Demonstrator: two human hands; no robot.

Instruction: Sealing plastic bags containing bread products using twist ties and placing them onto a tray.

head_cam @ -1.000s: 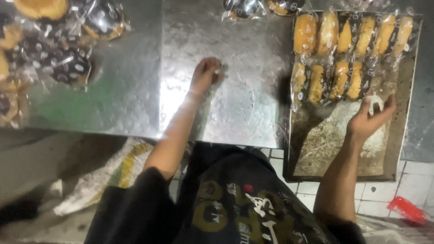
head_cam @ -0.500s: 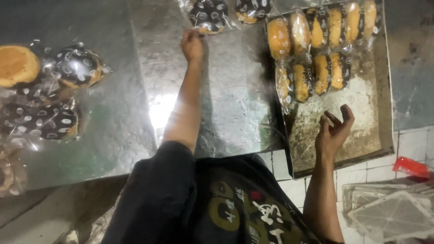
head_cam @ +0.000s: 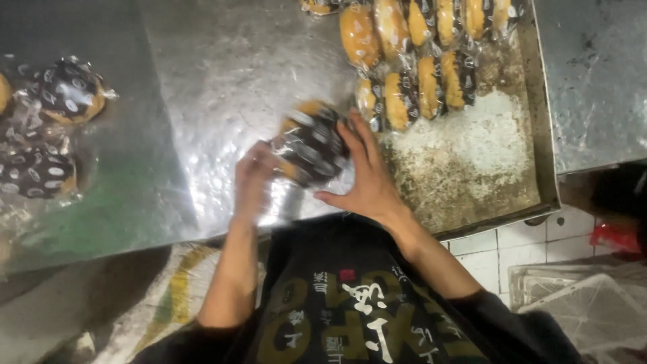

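Left hand (head_cam: 253,180) and wrapped bun (head_cam: 311,143) motion-blurred; grip on the bun unclear. Top row of wrapped buns (head_cam: 431,20) cut by upper edge. Far-left bun (head_cam: 3,91) cropped at the frame side.
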